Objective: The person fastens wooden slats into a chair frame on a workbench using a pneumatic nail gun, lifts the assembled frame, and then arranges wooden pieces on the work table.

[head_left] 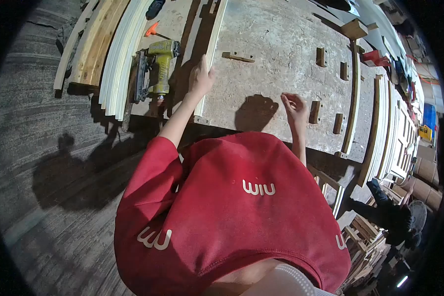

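Note:
My left hand (201,78) is closed on a long pale wooden strip (214,37) at the left side of the workbench (276,44). My right hand (295,106) hovers over the bench's near part, its fingers loosely bent and apart, holding nothing that I can see. Close to its right are small wooden blocks (315,112) set on the bench top. A flat wooden piece (238,57) lies between the hands, farther back. Left of my left hand rests a green and black nail gun (160,66).
Long wooden boards (96,44) and pale strips (125,54) lie at the left, near an orange-handled tool (155,30). Another wooden strip (351,108) runs along the right. Stacked lumber (375,123) stands beyond it. A person in dark clothes (392,217) is at the lower right.

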`<state>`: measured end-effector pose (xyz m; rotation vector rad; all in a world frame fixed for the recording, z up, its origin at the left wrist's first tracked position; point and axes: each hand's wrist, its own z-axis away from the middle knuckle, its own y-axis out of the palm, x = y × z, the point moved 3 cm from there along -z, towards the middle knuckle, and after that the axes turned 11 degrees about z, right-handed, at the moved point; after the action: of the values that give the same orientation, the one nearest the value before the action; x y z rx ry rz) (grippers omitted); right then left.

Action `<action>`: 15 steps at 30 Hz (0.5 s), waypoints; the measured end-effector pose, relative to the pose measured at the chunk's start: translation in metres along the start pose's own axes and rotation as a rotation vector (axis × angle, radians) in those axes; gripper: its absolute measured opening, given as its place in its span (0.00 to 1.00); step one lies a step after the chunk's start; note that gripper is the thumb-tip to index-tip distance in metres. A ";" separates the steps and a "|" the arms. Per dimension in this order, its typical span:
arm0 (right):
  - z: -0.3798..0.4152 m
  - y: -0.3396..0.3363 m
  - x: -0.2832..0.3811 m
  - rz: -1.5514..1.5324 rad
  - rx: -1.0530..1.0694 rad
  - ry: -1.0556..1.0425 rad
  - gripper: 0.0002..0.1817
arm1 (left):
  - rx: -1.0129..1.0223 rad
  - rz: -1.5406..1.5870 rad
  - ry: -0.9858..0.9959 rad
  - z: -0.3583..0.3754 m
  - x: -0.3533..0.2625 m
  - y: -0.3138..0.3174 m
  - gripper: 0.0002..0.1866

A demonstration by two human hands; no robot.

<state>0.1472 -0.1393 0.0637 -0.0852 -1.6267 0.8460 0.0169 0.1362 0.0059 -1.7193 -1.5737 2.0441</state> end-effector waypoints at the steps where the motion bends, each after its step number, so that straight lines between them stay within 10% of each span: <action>1: 0.000 0.001 -0.001 0.004 -0.007 0.005 0.08 | 0.006 0.005 0.005 -0.001 0.001 0.001 0.29; 11: 0.015 -0.007 -0.010 -0.033 -0.035 0.006 0.08 | -0.109 -0.005 0.096 0.003 -0.001 0.005 0.29; 15: 0.022 -0.010 -0.021 0.019 -0.084 0.088 0.11 | 0.111 0.060 -0.336 0.004 -0.024 -0.009 0.26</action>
<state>0.1369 -0.1673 0.0518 -0.1947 -1.5806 0.7772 0.0185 0.1241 0.0290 -1.4620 -1.4644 2.5039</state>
